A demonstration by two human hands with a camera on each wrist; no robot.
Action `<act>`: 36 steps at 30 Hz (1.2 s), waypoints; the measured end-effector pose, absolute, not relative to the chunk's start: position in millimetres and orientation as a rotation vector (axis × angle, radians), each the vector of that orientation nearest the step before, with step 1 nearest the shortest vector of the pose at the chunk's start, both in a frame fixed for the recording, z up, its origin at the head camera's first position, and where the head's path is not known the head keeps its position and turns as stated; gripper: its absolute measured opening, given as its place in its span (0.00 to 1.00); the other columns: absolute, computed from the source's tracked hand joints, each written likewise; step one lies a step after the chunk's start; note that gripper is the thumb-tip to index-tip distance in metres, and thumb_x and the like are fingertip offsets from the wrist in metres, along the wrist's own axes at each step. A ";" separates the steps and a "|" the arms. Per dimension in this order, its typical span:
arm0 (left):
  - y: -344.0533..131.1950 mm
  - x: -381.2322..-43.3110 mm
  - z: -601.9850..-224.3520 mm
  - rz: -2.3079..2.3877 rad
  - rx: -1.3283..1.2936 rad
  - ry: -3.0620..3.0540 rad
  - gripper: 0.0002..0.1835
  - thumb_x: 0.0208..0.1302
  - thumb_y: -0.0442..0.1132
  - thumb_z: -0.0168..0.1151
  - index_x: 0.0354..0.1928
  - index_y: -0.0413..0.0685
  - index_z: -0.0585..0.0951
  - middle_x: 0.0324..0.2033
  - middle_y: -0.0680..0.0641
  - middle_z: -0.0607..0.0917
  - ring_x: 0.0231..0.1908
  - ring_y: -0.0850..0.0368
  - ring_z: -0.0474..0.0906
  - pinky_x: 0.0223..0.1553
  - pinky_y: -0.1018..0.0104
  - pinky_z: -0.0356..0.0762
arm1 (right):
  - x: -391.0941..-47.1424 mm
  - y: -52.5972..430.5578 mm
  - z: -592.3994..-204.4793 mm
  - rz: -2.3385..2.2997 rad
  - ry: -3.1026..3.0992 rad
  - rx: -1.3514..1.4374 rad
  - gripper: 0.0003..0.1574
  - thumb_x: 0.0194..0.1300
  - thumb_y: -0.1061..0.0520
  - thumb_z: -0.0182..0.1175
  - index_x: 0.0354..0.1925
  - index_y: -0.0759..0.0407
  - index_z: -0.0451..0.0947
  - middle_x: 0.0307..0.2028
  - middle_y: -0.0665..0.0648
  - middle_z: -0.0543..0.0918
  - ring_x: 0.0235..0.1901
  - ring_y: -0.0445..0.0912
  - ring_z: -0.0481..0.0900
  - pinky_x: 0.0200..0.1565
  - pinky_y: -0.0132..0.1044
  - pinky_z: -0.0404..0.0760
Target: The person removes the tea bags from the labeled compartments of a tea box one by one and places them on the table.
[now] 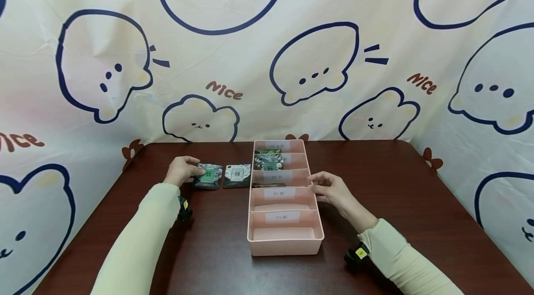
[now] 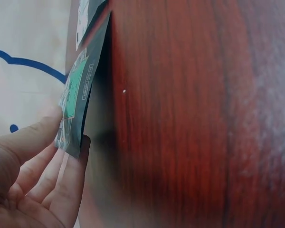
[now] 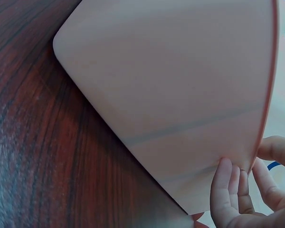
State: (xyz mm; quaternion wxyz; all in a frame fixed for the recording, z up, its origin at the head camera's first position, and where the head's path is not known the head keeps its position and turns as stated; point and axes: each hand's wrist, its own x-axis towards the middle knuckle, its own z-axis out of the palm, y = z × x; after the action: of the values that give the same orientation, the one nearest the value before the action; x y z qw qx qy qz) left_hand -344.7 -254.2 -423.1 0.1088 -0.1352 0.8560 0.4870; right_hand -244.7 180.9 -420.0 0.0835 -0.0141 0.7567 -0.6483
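Note:
My left hand [image 1: 182,171] pinches the near-left edge of a dark tea sachet [image 1: 210,177] with a green label, thumb on top and fingers underneath. In the left wrist view the sachet [image 2: 79,97] is slightly raised and tilted. A second sachet [image 1: 237,176] with a white label lies just right of it, beside a long pink divided box [image 1: 287,247]. My right hand [image 1: 331,191] holds the box's right rim. In the right wrist view its fingertips [image 3: 223,167] touch the outer wall, with the thumb at the rim.
Several labelled compartments run along the box. Sachets with green patterning [image 1: 269,162] stand in the far ones, and thin sachet edges [image 1: 269,185] show in the middle one. The brown wooden table [image 1: 217,258] meets a cartoon-printed cloth [image 1: 250,63] at its back and sides.

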 end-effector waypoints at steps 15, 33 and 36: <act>-255.0 -349.8 -430.6 1.368 -0.420 2.571 0.26 0.60 0.33 0.67 0.61 0.37 0.75 0.61 0.32 0.71 0.54 0.41 0.76 0.52 0.51 0.80 | -242.6 180.2 -417.9 -1.929 2.279 -0.057 0.22 0.61 0.63 0.63 0.54 0.70 0.74 0.38 0.53 0.78 0.36 0.40 0.79 0.40 0.36 0.84; -256.0 -344.4 -431.4 1.341 -0.366 2.602 0.25 0.61 0.34 0.67 0.60 0.35 0.75 0.60 0.32 0.72 0.52 0.40 0.79 0.51 0.52 0.80 | -243.3 179.9 -419.0 -1.938 2.259 -0.048 0.22 0.61 0.64 0.64 0.53 0.70 0.75 0.36 0.53 0.77 0.35 0.40 0.80 0.39 0.36 0.85; -255.7 -344.0 -432.2 1.341 -0.361 2.606 0.25 0.61 0.34 0.67 0.60 0.35 0.76 0.60 0.32 0.73 0.51 0.41 0.79 0.50 0.53 0.81 | -242.8 179.6 -418.0 -1.930 2.268 -0.037 0.22 0.61 0.64 0.64 0.53 0.70 0.74 0.36 0.53 0.77 0.36 0.40 0.79 0.39 0.35 0.84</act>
State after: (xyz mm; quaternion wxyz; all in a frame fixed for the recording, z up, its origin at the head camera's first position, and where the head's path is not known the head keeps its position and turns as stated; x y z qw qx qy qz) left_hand -344.0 -255.7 -432.2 0.0942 -0.1216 0.8786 0.4520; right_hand -242.8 179.6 -418.0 0.0814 -0.0125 0.7590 -0.6459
